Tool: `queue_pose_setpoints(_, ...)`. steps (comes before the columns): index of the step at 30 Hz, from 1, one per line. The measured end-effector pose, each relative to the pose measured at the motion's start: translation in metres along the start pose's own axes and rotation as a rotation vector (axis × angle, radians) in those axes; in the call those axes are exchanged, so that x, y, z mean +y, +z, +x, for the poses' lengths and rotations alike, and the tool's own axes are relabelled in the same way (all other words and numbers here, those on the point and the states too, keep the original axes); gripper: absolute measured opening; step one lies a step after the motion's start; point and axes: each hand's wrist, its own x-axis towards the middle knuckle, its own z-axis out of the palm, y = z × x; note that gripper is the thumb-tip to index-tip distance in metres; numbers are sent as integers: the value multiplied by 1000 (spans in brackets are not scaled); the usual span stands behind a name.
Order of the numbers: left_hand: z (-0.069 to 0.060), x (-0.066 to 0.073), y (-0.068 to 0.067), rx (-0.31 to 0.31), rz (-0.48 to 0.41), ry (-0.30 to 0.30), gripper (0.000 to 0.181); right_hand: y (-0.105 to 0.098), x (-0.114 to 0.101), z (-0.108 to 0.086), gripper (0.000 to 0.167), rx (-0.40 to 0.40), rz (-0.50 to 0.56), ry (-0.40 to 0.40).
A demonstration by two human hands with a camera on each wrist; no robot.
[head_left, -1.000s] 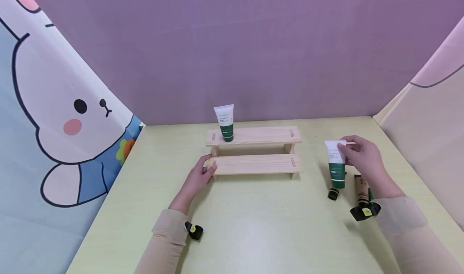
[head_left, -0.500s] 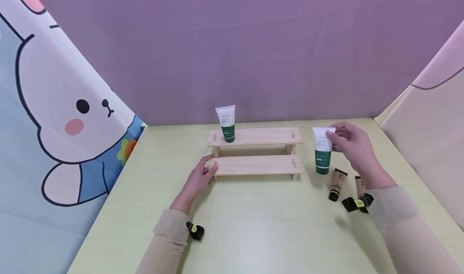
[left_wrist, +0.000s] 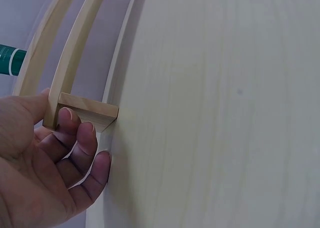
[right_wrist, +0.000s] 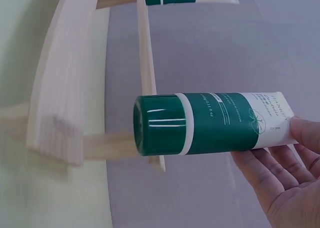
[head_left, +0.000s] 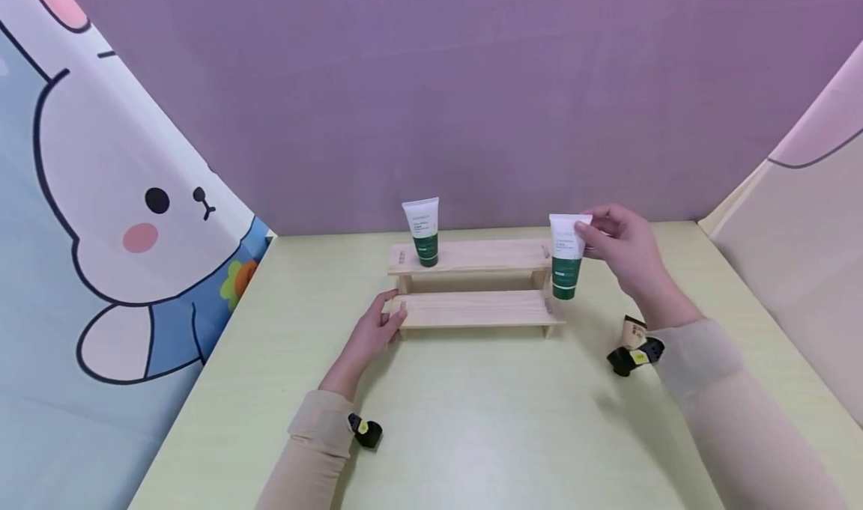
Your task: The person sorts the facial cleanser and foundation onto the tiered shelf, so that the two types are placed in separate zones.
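Observation:
A two-step wooden rack (head_left: 472, 309) stands toward the back of the table. My left hand (head_left: 373, 328) grips the left end of its lower step, thumb on top and fingers below, as the left wrist view also shows (left_wrist: 55, 158). On the upper step's left end a white and green squeeze tube (head_left: 425, 233) stands on its cap. My right hand (head_left: 623, 252) pinches a second white and green tube (head_left: 565, 259) near its white crimped end. Cap down, this tube hangs in front of the rack's right end; the right wrist view shows its green cap (right_wrist: 160, 125) close to the steps.
A small tan tube (head_left: 633, 332) lies on the table (head_left: 485, 420) at the right, partly hidden by the right wrist camera (head_left: 636, 356). A purple cloth (head_left: 472, 98) closes off the back, with printed cloths at both sides.
My right hand has carried the tube leftward and up, from above the tan tubes to the rack's right end. The left hand keeps its grip on the lower step.

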Motion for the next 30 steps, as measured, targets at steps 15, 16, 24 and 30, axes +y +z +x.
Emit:
queue_pose_setpoints(15, -1, -2, 2, 13, 8, -7, 50, 50, -15, 27, 16, -75, 111, -69)
queue_pose_setpoints(16, -1, -2, 2, 14, 6, -5, 50, 53, -16, 29, 17, -80, 115, -67)
queue_pose_setpoints(24, 1, -4, 1, 14, 9, 1, 50, 79, -22, 43, 19, -80, 123, -46)
queue_pose_setpoints(30, 1, -2, 2, 18, 22, -3, 51, 95, -20, 53, 18, -96, 177, -44)
